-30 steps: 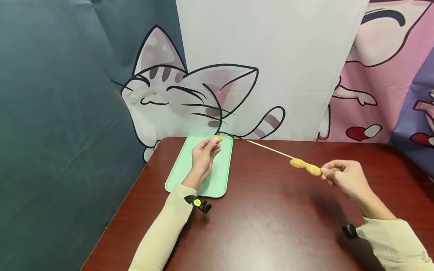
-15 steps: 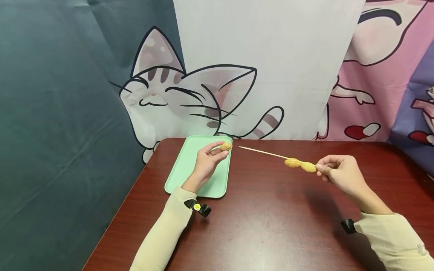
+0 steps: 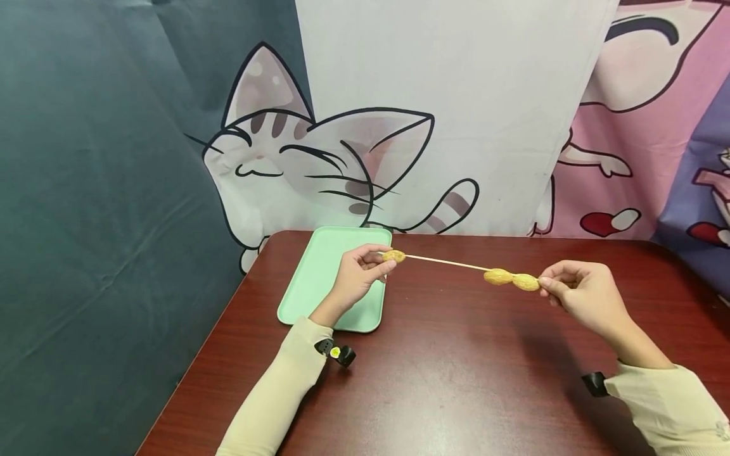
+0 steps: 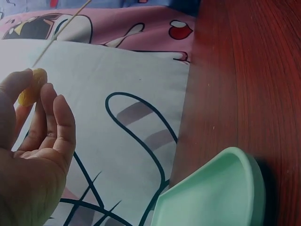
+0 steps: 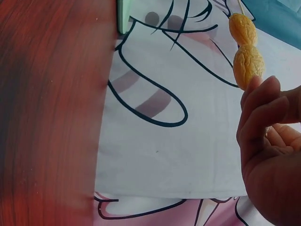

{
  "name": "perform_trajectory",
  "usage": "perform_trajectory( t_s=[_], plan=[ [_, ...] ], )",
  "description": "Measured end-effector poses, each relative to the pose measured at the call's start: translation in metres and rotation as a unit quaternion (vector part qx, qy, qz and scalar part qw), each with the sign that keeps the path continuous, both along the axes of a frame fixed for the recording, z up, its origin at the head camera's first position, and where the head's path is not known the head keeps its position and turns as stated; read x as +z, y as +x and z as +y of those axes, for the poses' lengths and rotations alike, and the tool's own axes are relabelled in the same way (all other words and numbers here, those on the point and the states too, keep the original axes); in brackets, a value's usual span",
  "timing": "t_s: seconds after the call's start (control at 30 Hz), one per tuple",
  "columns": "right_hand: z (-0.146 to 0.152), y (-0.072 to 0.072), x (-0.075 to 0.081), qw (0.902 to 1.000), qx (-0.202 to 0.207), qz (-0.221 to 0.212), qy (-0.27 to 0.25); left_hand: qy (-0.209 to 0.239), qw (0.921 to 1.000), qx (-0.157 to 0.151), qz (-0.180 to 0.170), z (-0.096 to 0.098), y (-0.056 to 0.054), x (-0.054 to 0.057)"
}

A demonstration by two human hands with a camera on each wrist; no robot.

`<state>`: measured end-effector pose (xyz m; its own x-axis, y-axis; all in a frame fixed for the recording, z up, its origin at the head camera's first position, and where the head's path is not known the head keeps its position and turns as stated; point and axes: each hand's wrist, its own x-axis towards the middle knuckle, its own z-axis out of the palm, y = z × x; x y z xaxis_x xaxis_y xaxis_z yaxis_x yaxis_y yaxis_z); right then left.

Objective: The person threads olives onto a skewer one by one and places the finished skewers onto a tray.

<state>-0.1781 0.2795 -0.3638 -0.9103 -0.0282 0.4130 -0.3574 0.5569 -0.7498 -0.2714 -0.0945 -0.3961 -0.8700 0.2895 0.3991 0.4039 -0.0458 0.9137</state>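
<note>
My left hand (image 3: 356,273) pinches a yellow, wrinkled oval food piece (image 3: 393,256) between thumb and fingers, over the right edge of the green tray (image 3: 373,324). A thin wooden skewer (image 3: 445,261) runs from that piece across to my right hand (image 3: 590,296), its far end meeting the piece. Two similar yellow pieces (image 3: 498,276) sit end to end on the skewer, close to the right fingertips that grip its near end. In the left wrist view the held piece (image 4: 32,89) partly hides behind the thumb. The right wrist view shows the two threaded pieces (image 5: 248,66) just beyond the fingers.
The dark red wooden table (image 3: 433,380) stretches under both arms. The tray lies flat at its back left. A cloth backdrop (image 3: 502,145) printed with a cartoon cat hangs right behind the table's back edge. Each wrist wears a small black camera (image 3: 345,356).
My left hand has moved right from over the tray, bringing its piece onto the skewer's far end. The right hand has stayed almost in place, holding the skewer.
</note>
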Motion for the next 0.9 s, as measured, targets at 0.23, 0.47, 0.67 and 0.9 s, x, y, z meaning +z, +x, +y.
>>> perform_trajectory(
  t_s=[0.23, 0.47, 0.67, 0.9],
  plan=[
    [0.0011, 0.0022, -0.0006, 0.9999, -0.004, -0.001, 0.011, 0.0, 0.9999, -0.013, -0.006, 0.001, 0.0064, 0.0043],
    [0.0028, 0.0033, -0.0011, 0.9999, 0.0, 0.006, 0.009, -0.007, 0.9999, -0.013, -0.005, 0.0022, 0.0053, 0.0017],
    [0.0036, 0.0044, -0.0021, 1.0, 0.002, 0.005, 0.006, -0.008, 0.9998, -0.02, 0.001, 0.003, 0.0058, 0.0001],
    [0.0066, 0.0055, -0.0058, 1.0, 0.005, -0.009, 0.0, -0.005, 0.9988, -0.049, -0.002, 0.0015, 0.0054, -0.0023]
  ],
)
